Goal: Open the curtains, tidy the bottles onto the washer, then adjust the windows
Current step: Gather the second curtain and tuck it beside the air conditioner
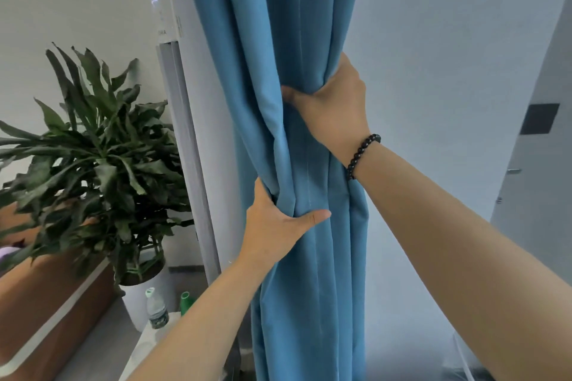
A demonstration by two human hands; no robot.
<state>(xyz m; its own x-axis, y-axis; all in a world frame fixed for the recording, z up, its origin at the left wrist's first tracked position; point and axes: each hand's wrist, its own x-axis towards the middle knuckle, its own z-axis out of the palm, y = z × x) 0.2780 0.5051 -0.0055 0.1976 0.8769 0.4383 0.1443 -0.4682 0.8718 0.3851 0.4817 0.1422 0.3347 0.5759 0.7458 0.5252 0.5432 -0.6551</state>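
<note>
A blue curtain (278, 40) hangs bunched into a narrow column in the middle of the view. My right hand (334, 102), with a dark bead bracelet on its wrist, grips the gathered folds from the right at mid height. Lower down, my left hand (278, 222) clasps the bundle from the left, thumb across the front. At the bottom left stand a clear water bottle (157, 308) with a pale green cap and a green bottle (186, 301), partly hidden behind my left forearm.
A tall white standing air conditioner (185, 120) rises just left of the curtain. A leafy plant (93, 157) in a white pot sits beside it. A brown and white counter (46, 312) runs along the lower left. Pale glass fills the right side.
</note>
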